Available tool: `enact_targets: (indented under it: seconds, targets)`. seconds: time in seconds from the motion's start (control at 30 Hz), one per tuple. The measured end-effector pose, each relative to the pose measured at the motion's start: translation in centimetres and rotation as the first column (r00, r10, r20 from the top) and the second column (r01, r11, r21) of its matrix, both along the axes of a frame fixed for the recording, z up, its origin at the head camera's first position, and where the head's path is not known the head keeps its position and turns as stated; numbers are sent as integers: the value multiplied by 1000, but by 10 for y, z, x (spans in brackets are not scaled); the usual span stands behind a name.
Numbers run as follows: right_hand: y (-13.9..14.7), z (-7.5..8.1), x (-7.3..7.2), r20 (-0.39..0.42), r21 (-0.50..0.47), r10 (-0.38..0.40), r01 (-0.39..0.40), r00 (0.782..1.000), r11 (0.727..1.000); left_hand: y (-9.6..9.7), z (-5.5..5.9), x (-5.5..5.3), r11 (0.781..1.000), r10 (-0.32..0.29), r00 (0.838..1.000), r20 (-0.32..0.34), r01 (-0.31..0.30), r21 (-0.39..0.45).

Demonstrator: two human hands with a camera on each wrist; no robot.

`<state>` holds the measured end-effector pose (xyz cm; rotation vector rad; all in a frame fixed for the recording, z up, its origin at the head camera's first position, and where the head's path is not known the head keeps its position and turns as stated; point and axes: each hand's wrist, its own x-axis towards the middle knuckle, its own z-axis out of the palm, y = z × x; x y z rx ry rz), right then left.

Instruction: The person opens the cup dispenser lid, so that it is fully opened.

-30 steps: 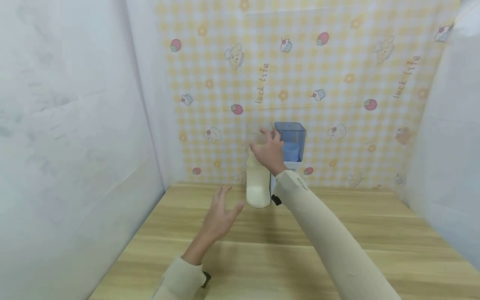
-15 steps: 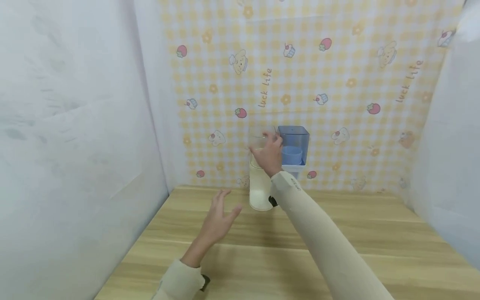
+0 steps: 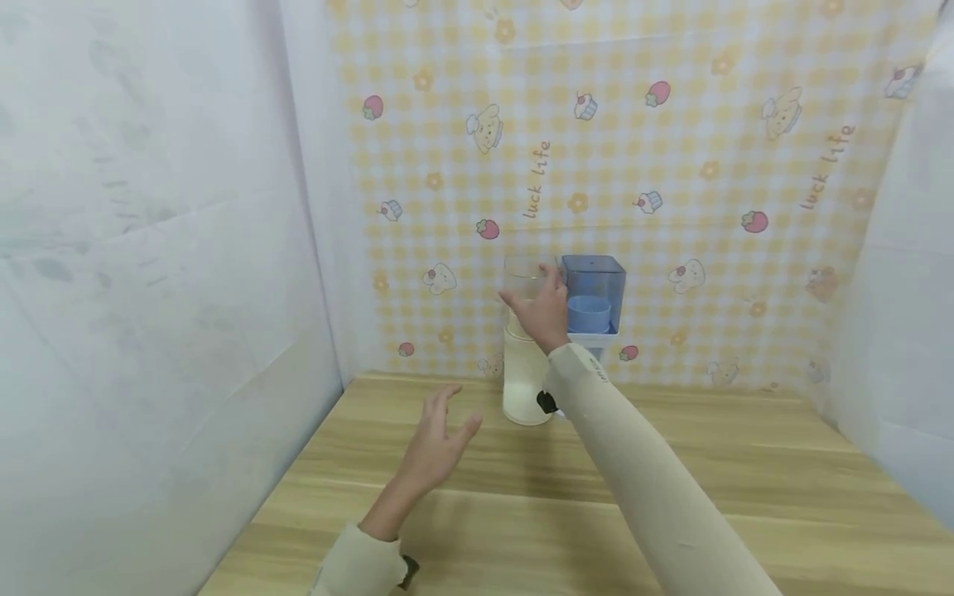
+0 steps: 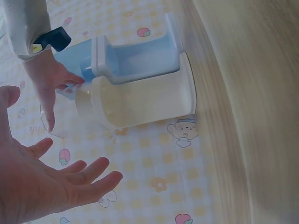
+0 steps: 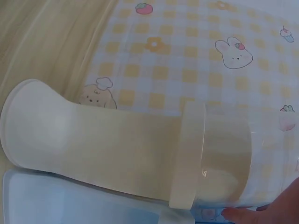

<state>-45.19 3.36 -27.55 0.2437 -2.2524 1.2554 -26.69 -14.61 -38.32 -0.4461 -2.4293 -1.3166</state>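
A cream stand [image 3: 524, 377] with a rounded foot stands upright against the patterned back wall, a clear cylindrical cover [image 5: 275, 149] on its top. My right hand [image 3: 544, 313] grips this cover, the thumb on its left side and the fingers round its right and back. In the right wrist view only some fingertips [image 5: 261, 214] show, behind the cover's lower edge. My left hand [image 3: 435, 447] hangs above the table, in front and to the left of the stand, fingers spread and touching nothing. In the left wrist view, both the left hand [image 4: 51, 186] and the right hand [image 4: 46, 77] appear.
Close against the cream stand's right side is a white and blue holder [image 3: 595, 285] with a square, see-through blue top. The wooden table [image 3: 507, 538] runs between pale side walls [image 3: 186, 290]. Behind rises a yellow checked cloth [image 3: 671, 149].
The head view has shifted, so the stand and holder sit lower and farther right in it. My right hand stays at the clear cover, its fingers closer together. The left hand hardly moves.
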Motion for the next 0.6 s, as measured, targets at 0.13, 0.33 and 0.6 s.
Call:
enact_targets:
  seconds: [0.13,0.33,0.6]
  targets:
    - [0,-2,1,-2,15,-10,10,1000,1000,-1,-2,0,1000,-16,1000,24,17,-20]
    - [0,-5,2,-69,33,-42,44,997,999,-3,-5,0,999,-40,999,20,41,-27]
    - [2,-7,4,-75,13,-35,36,997,999,-4,-10,2,997,-66,997,41,68,-42]
